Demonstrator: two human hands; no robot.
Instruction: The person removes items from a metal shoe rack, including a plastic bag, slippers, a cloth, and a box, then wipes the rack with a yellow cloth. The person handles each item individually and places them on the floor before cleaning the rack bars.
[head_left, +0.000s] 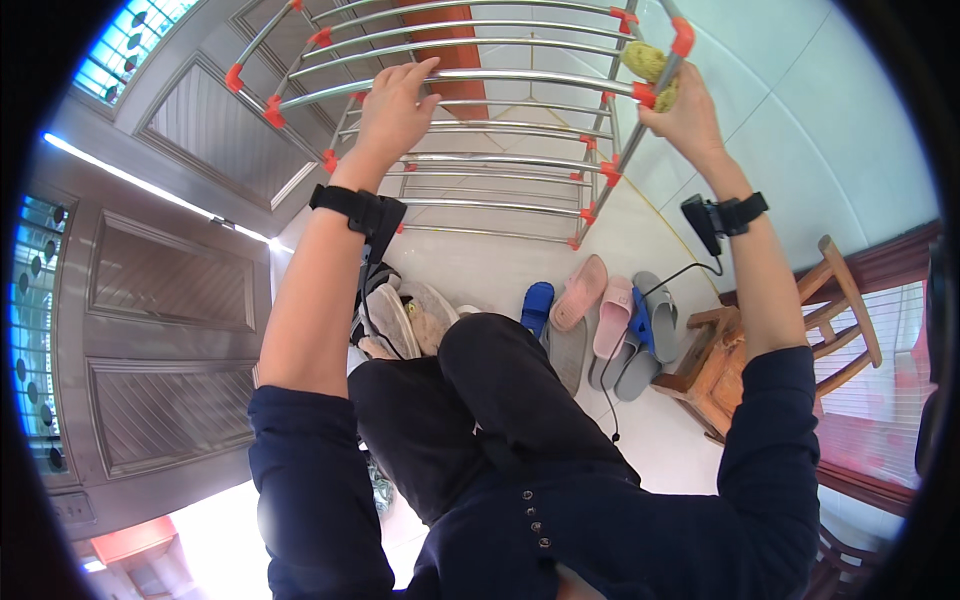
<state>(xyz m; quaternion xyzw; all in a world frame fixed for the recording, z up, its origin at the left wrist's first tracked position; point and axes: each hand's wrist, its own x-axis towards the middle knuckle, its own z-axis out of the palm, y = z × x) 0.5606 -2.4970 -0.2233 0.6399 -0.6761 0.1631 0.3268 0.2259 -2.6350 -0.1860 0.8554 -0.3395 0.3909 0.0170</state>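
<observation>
A shoe rack of metal tubes (525, 76) with red plastic joints stands in front of me, its shelves bare where I can see them. My left hand (397, 105) holds its top front bar near the left, with the thumb below the bar and the fingers above. At the rack's right end, my right hand (688, 116) presses a yellow-green cloth (643, 61) around the upright tube, close to a red corner joint (643, 94). Part of the cloth is hidden behind the tube and my fingers.
Several slippers (615, 315) lie on the tiled floor below the rack, and fuzzy shoes (427, 319) sit by my knees. A wooden chair (709, 360) is at the right. Panelled doors (172, 270) line the left, and a tiled wall (817, 127) rises behind my right hand.
</observation>
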